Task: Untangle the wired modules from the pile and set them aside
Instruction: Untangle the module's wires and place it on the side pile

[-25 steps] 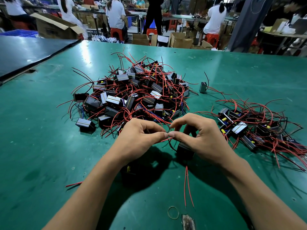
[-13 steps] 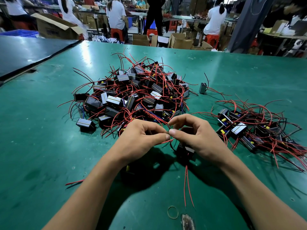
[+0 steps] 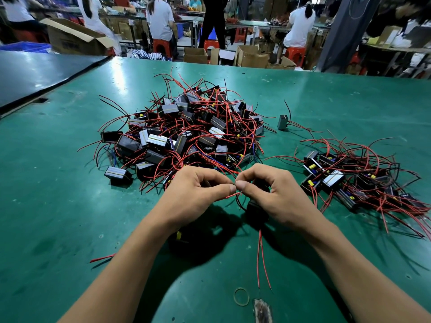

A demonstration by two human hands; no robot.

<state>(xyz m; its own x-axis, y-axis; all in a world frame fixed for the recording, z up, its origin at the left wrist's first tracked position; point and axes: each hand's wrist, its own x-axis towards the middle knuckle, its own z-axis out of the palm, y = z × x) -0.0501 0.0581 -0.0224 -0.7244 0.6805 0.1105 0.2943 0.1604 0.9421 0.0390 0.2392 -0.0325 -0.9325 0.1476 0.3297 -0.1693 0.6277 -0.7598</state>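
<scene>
A tangled pile [image 3: 189, 134] of small black modules with red and black wires lies in the middle of the green table [image 3: 46, 206]. A smaller heap of separated modules [image 3: 349, 178] lies to the right. Just in front of the pile, my left hand [image 3: 198, 194] and my right hand [image 3: 275, 194] meet thumb to thumb, both pinching a thin red wire [image 3: 233, 195]. A black module [image 3: 255, 209] sits partly hidden under my right hand, with two red wires [image 3: 260, 259] trailing toward me. Another dark module [image 3: 178, 237] shows under my left wrist.
A lone grey module [image 3: 282, 122] stands behind the right heap. A rubber band [image 3: 241, 297] and a worn patch lie near the front edge. A dark table [image 3: 35, 73] adjoins at left. People sit among cardboard boxes [image 3: 70, 40] beyond the far edge.
Both hands stay joined at the wire with only small finger shifts. The module under my right hand has tucked slightly further beneath it.
</scene>
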